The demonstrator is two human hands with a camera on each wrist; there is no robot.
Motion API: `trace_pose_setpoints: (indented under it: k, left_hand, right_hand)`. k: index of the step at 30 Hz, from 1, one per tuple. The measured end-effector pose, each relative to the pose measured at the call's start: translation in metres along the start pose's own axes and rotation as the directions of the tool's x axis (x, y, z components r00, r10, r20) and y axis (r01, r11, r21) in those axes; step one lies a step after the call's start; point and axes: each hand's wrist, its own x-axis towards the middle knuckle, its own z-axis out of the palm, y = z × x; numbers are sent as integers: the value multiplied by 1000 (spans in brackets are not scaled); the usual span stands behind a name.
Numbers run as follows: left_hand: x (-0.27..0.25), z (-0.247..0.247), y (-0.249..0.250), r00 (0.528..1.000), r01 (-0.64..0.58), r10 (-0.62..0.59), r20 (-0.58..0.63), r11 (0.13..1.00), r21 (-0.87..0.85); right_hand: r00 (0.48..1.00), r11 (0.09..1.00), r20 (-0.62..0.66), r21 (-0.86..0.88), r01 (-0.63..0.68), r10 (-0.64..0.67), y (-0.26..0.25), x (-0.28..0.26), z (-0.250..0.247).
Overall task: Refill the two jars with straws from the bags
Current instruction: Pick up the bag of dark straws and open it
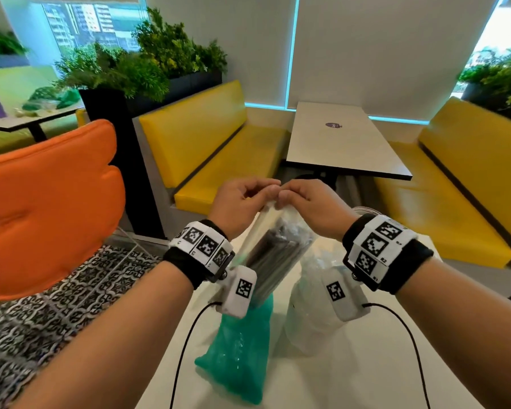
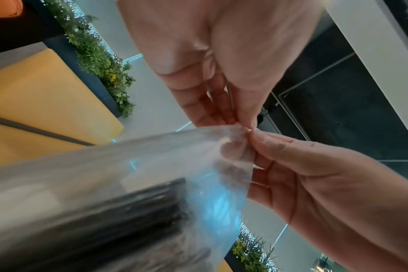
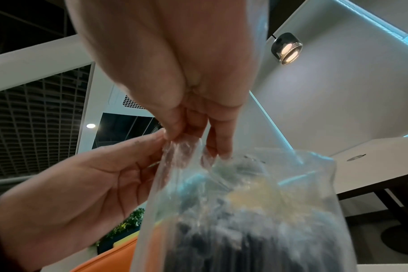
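Note:
A clear plastic bag [image 1: 273,231] of black straws [image 1: 278,252] hangs above the white table [image 1: 366,364]. My left hand [image 1: 266,191] and right hand [image 1: 286,196] meet at the bag's top edge, each pinching the film with thumb and fingertips. In the left wrist view the left hand [image 2: 242,125] pinches the bag [image 2: 151,162] next to the right hand [image 2: 253,137]. In the right wrist view the right hand [image 3: 175,138] grips the bag [image 3: 256,184] with two fingers dipping into its mouth. A green bag [image 1: 239,349] and a whitish bag [image 1: 313,314] lie on the table. No jar is clearly visible.
An orange chair back [image 1: 42,202] stands close on the left over a patterned floor [image 1: 27,320]. Yellow benches [image 1: 219,149] flank another table [image 1: 340,143] ahead. Black cables [image 1: 183,349] trail from both wrist cameras across the table.

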Motion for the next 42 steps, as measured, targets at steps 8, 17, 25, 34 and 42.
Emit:
trace_pose_setpoints:
  k: [8, 17, 25, 34, 42]
  left_hand:
    - [2, 4, -3, 999, -29, 29, -12, 1000, -3]
    - [-13, 5, -18, 999, -28, 19, 40, 972, 233]
    - [-22, -7, -31, 987, 27, -83, 136, 929, 369]
    - [-11, 17, -18, 987, -26, -12, 159, 972, 232]
    - [-10, 29, -22, 997, 37, -45, 55, 989, 140]
  right_hand:
    - [978, 999, -206, 12, -34, 36, 4, 4, 3]
    - [919, 991, -381, 122, -55, 98, 0, 16, -28]
    - [854, 978, -492, 193, -84, 171, 12, 25, -56]
    - [879, 972, -444, 219, -80, 172, 15, 24, -40]
    - [917, 976, -340, 12, -217, 208, 18, -2, -7]
